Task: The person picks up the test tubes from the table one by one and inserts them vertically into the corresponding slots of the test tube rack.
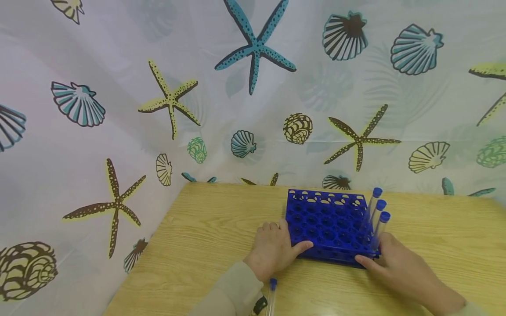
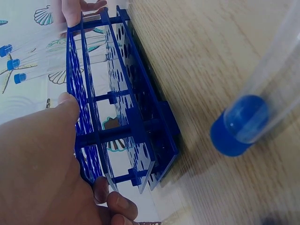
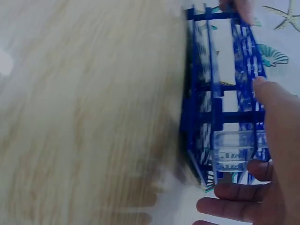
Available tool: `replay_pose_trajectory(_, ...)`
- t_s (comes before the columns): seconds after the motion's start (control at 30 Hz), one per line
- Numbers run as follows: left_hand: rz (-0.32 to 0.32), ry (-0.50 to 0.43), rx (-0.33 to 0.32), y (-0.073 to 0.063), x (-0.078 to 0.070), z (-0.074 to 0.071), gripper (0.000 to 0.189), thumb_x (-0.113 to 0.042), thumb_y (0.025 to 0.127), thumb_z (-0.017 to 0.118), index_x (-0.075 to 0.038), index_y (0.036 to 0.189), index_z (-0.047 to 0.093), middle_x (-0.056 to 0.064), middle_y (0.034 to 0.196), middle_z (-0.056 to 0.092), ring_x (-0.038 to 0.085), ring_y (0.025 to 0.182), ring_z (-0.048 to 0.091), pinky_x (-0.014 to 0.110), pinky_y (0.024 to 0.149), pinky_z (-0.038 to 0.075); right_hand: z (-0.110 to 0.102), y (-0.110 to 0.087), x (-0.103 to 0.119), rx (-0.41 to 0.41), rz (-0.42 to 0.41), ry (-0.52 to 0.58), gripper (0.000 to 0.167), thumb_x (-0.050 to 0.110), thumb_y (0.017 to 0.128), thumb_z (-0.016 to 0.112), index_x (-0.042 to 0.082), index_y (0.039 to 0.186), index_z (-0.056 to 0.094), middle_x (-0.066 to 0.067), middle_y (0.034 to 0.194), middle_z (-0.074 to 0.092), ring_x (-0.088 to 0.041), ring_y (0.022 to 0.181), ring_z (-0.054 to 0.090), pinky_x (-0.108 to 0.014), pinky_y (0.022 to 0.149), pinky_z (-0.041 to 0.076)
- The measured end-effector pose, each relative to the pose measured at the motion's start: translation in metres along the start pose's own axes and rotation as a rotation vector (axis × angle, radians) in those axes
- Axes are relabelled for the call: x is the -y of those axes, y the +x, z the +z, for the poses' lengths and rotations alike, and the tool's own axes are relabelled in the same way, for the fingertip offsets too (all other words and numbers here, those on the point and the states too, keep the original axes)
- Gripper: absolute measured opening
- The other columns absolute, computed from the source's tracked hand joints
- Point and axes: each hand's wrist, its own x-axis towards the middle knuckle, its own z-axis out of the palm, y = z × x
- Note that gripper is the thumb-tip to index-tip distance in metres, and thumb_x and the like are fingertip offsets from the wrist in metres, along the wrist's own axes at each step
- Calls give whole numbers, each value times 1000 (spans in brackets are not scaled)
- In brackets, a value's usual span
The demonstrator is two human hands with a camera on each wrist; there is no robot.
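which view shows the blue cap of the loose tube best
The left wrist view: there the blue cap appears large and close, in front of the rack. The head view shows it small, beside the left sleeve; the right wrist view doesn't show it.

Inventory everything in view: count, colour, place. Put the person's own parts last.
test tube rack: 1, blue, on the table
racked test tubes: 3, clear with blue tops, at the rack's right end
loose test tube: 1, clear with blue top, beside the left sleeve
table: 1, light wood, under the rack
shell-and-starfish cloth: number of pieces unclear, white with coloured print, behind and left of the table
dark strap-like item: 1, black, by the left cuff
sleeves: 2, beige, on both arms
left hand: 1, bare, gripping the rack's left end
right hand: 1, bare, holding its right end
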Motion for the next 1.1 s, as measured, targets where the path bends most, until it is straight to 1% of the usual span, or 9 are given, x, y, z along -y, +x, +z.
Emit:
replay_pose_trajectory(0.07, 4, -3, 0, 0, -1, 0, 89, -84, 87, 16, -7, 112, 54, 12, 99, 64, 24, 87, 59, 39, 85, 50, 2, 1, -2, -39, -19, -57, 72, 62, 92, 58, -4, 115, 47, -19, 98, 63, -34, 84, 65, -43, 57, 47)
replay_pose_trajectory(0.13, 7, -7, -1, 0, -1, 0, 89, -84, 87, 16, -7, 111, 54, 12, 98, 64, 24, 86, 58, 38, 85, 50, 4, 1, -3, -86, -39, -109, 63, 61, 92, 58, 0, 103, 49, -11, 83, 58, -25, 70, 57, -37, 53, 40)
replay_pose_trajectory(0.23, 10, -11, -11, 0, -2, 0, 88, -83, 88, 17, -7, 112, 53, 12, 98, 64, 24, 88, 59, 39, 85, 50, 6, 2, -4, -141, -73, -192, 55, 60, 93, 57, 6, 88, 48, -1, 69, 42, -16, 59, 41, -31, 53, 30)
replay_pose_trajectory(0.27, 11, -9, -15, 0, -2, -1, 87, -83, 88, 17, -7, 111, 53, 12, 98, 65, 24, 87, 59, 39, 85, 50, 5, 2, -4, -157, -82, -226, 55, 61, 93, 56, 8, 85, 48, 0, 69, 41, -16, 60, 41, -32, 54, 30)
replay_pose_trajectory(0.4, 16, 2, -28, -1, -4, -2, 86, -83, 88, 17, -7, 108, 53, 12, 97, 65, 24, 87, 59, 38, 84, 50, 4, 2, -5, -181, -96, -333, 56, 66, 92, 52, 12, 82, 49, 1, 72, 39, -16, 65, 42, -35, 61, 29)
replay_pose_trajectory(0.57, 18, -2, -30, -1, -5, -2, 83, -83, 88, 18, -9, 101, 52, 11, 92, 63, 24, 82, 57, 37, 79, 49, 3, 1, -6, -234, -128, -393, 58, 68, 91, 52, 10, 82, 51, -2, 78, 44, -23, 74, 46, -39, 65, 30)
replay_pose_trajectory(0.8, 17, -1, -14, -1, -5, -2, 83, -83, 88, 17, -9, 103, 53, 11, 93, 64, 23, 82, 57, 37, 79, 49, 7, 0, -9, -279, -162, -395, 63, 66, 91, 54, 4, 90, 57, -9, 89, 54, -32, 87, 54, -43, 68, 33)
replay_pose_trajectory(0.97, 17, 18, -4, 0, -4, -1, 83, -83, 88, 15, -9, 99, 52, 10, 90, 62, 23, 79, 56, 36, 75, 47, 6, 1, -8, -253, -152, -377, 61, 66, 92, 53, 5, 92, 59, -10, 95, 56, -34, 93, 54, -44, 71, 35)
replay_pose_trajectory(1.1, 20, 38, -21, 0, -2, 1, 85, -82, 88, 16, -8, 104, 54, 11, 93, 63, 23, 83, 59, 36, 77, 49, 6, 2, -4, -223, -143, -361, 68, 66, 93, 50, -1, 104, 62, -15, 106, 59, -36, 99, 55, -48, 75, 37)
